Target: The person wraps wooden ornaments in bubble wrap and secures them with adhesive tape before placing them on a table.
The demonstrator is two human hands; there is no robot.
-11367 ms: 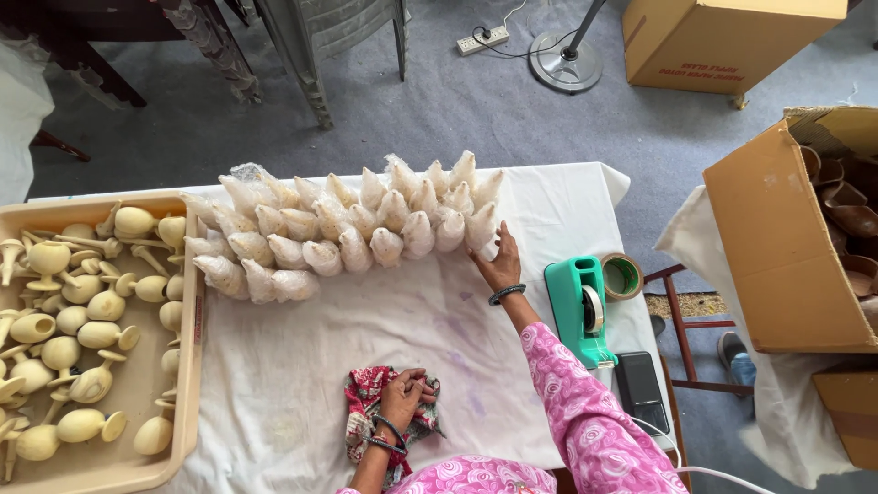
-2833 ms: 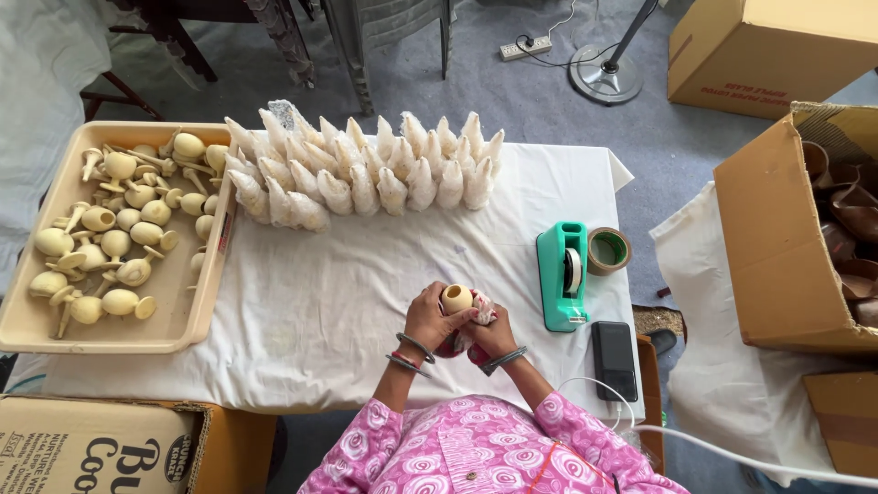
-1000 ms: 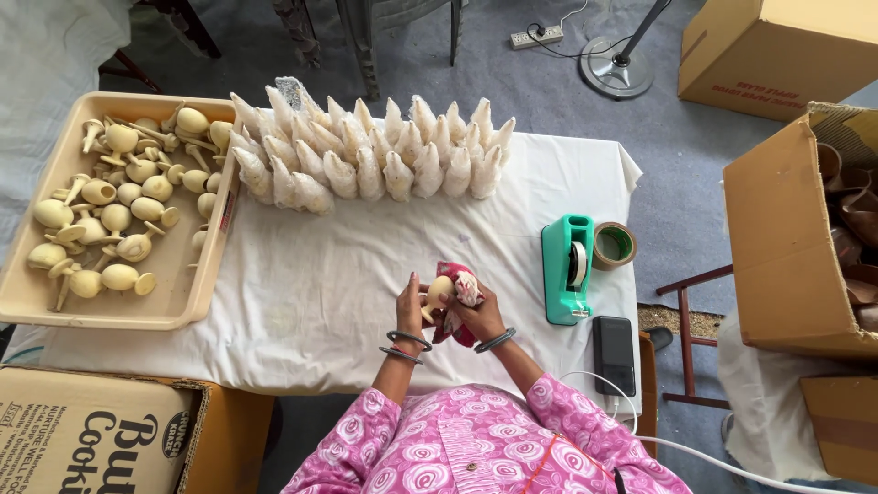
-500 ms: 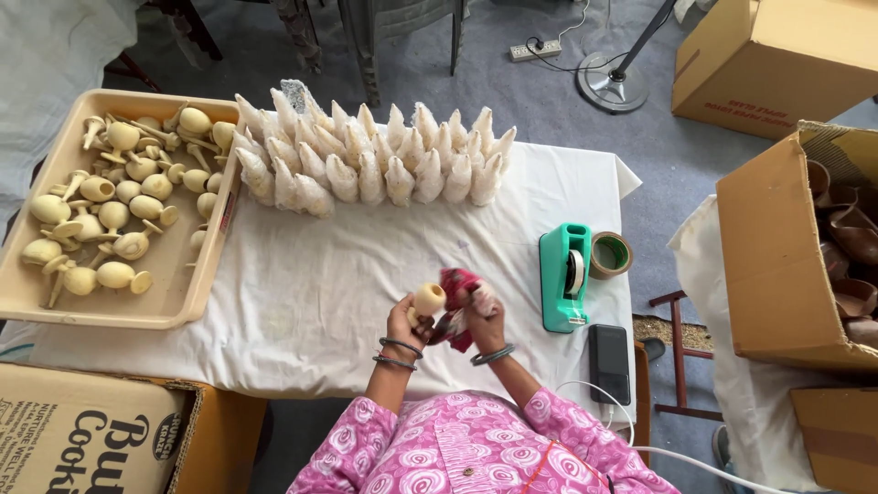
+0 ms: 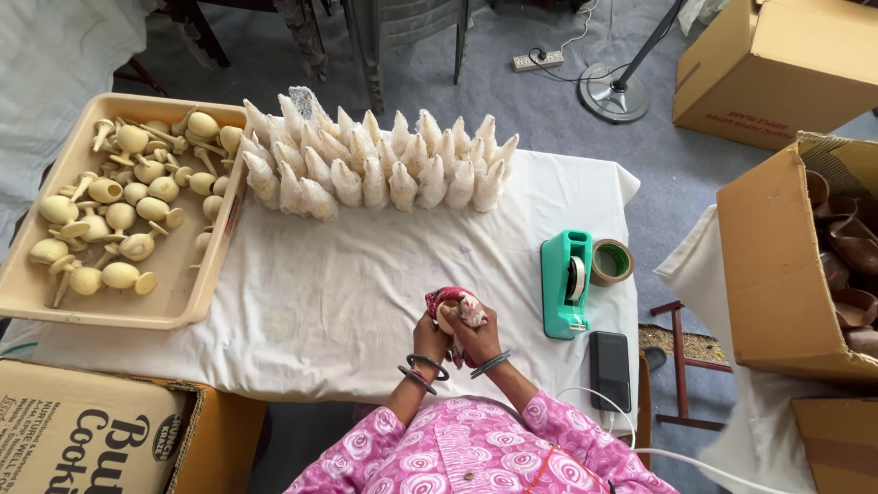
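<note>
Both hands met over the white cloth: the left hand (image 5: 430, 335) and right hand (image 5: 476, 335) closed together around a pale wooden piece (image 5: 448, 314) swaddled in a red patterned rag (image 5: 455, 300). Just right sat the teal tape dispenser (image 5: 566, 284), tape roll (image 5: 612, 262) and black phone (image 5: 610, 370). Farther ahead stood rows of wrapped pieces (image 5: 375, 169); far left, a tray (image 5: 178, 302) of bare wooden ones.
</note>
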